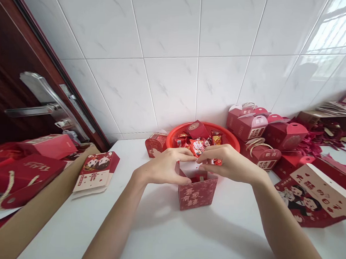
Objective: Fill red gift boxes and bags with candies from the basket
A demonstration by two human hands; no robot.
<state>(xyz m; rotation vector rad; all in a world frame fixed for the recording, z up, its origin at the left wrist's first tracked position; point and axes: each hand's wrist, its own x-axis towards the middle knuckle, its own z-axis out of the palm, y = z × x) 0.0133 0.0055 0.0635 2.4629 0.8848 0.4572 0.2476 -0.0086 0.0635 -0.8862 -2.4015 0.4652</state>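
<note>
Fingers [185,158] of left hand [163,166] and right hand [227,162] are gripping an open red box [197,194] on the white desk [155,237] facing a tiled wall [169,86].

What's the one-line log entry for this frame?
left hand: at box top | right hand: at box top | box: upright, open, on table | basket: behind box, holding sweets

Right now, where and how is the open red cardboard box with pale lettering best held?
Probably by its left and right walls, below the rim, one hand from each side. The box stands upright on the white tabletop, top open, with the left hand and right hand at that opening; a low hold should leave it free.
</note>
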